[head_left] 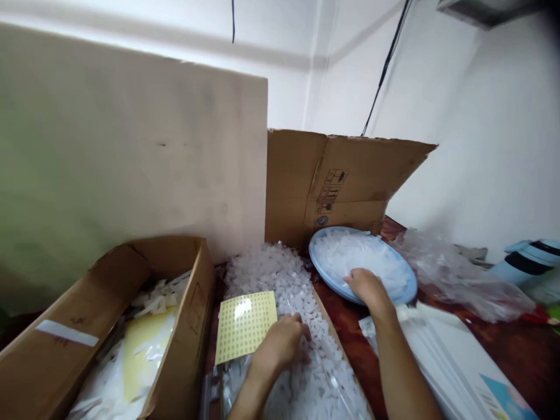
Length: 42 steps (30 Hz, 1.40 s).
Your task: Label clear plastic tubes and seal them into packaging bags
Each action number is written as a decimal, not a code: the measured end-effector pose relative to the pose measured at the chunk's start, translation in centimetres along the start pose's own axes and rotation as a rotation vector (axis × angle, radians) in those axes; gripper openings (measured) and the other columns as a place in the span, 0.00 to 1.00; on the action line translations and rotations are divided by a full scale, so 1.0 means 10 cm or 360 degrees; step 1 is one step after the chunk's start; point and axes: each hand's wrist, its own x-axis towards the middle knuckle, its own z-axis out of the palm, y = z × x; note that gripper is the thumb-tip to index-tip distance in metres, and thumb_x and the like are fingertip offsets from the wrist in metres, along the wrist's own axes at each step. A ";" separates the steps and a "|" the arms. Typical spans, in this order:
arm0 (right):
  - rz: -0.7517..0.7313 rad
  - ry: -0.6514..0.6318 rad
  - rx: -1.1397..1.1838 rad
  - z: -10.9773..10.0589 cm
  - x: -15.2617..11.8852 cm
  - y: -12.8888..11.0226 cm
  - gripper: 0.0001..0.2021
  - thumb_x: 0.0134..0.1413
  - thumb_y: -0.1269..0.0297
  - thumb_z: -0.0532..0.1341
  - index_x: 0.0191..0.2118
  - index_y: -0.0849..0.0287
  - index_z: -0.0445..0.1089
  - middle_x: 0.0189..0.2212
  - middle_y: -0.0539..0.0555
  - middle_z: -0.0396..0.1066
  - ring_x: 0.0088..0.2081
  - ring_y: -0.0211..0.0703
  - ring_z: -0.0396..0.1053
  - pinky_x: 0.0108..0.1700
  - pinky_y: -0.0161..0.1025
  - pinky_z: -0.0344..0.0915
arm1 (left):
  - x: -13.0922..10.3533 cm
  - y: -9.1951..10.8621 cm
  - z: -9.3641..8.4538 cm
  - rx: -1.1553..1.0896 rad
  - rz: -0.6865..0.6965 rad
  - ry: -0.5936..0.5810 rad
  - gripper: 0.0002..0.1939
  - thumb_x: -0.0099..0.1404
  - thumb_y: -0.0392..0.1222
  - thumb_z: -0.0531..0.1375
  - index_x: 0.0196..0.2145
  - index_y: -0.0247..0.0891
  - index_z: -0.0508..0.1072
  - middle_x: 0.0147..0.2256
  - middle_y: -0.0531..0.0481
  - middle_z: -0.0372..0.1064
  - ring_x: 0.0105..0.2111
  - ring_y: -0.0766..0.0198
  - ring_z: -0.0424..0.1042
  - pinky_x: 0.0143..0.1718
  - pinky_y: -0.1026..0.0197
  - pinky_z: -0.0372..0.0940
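Note:
My left hand (282,344) is over a long heap of small white plastic pieces (266,271), its fingers bent down and closed at the heap. Its fingertips are partly hidden and slightly blurred, so what they hold cannot be made out. Beside its wrist lies a yellow sheet of small printed stickers (245,326), on top of the heap's left side. My right hand (366,284) is at the near rim of a round blue basin (321,267) filled with flat, clear-white plastic pieces (371,254). Thumb and fingers are pinched together there; anything between them is too small to tell.
An open cardboard box (186,350) with plastic scraps and yellow backing sheets stands at left. Behind are a pale board (175,146) and a cardboard panel (350,181). At right lie white packets (441,356), a clear plastic bag (455,274) and a blue bottle (525,259).

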 end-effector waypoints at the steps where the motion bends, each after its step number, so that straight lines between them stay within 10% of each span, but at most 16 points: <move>1: -0.0016 0.0016 -0.0004 0.00 0.01 0.00 0.11 0.60 0.64 0.62 0.30 0.62 0.78 0.34 0.68 0.80 0.42 0.61 0.76 0.47 0.50 0.66 | 0.02 -0.01 0.02 -0.0014 0.0013 0.0018 0.16 0.56 0.42 0.70 0.44 0.45 0.82 0.47 0.44 0.75 0.46 0.49 0.74 0.46 0.56 0.67; 8: -0.0094 0.0416 0.0262 -0.21 -0.02 0.03 0.15 0.56 0.63 0.64 0.47 0.62 0.75 0.41 0.62 0.78 0.39 0.50 0.74 0.46 0.42 0.68 | 0.04 -0.06 0.03 -0.0105 0.0077 0.0150 0.16 0.55 0.29 0.61 0.37 0.41 0.83 0.41 0.44 0.80 0.43 0.50 0.77 0.45 0.56 0.66; 16: -0.0105 0.0857 0.1891 -0.43 -0.59 -0.05 0.22 0.54 0.51 0.68 0.51 0.59 0.76 0.38 0.55 0.76 0.39 0.47 0.72 0.43 0.41 0.67 | -0.09 -0.01 -0.21 -0.0043 0.0149 0.0257 0.18 0.58 0.29 0.58 0.41 0.42 0.83 0.41 0.47 0.81 0.42 0.55 0.77 0.44 0.60 0.66; 23: -0.0375 -0.0070 0.1770 0.18 -0.68 -0.46 0.26 0.63 0.48 0.55 0.59 0.62 0.68 0.24 0.50 0.72 0.25 0.45 0.70 0.34 0.41 0.68 | -0.17 0.06 -0.18 0.0090 0.0049 0.0358 0.18 0.62 0.26 0.56 0.41 0.40 0.82 0.46 0.43 0.78 0.49 0.54 0.74 0.53 0.56 0.63; 30: -0.0598 -0.0208 0.1637 0.61 -0.53 -0.73 0.08 0.46 0.62 0.66 0.34 0.58 0.76 0.32 0.56 0.77 0.38 0.51 0.74 0.44 0.43 0.67 | -0.01 0.23 0.15 0.0107 0.0058 0.0300 0.09 0.60 0.33 0.65 0.37 0.40 0.84 0.40 0.43 0.80 0.43 0.52 0.76 0.53 0.53 0.62; 42: -0.0892 -0.0528 0.1763 0.84 -0.54 -0.82 0.14 0.56 0.54 0.66 0.34 0.61 0.80 0.33 0.57 0.80 0.38 0.52 0.76 0.44 0.43 0.69 | 0.03 -0.12 -0.02 -0.0552 0.0081 0.0808 0.11 0.64 0.34 0.60 0.39 0.39 0.82 0.38 0.45 0.80 0.38 0.57 0.77 0.42 0.60 0.66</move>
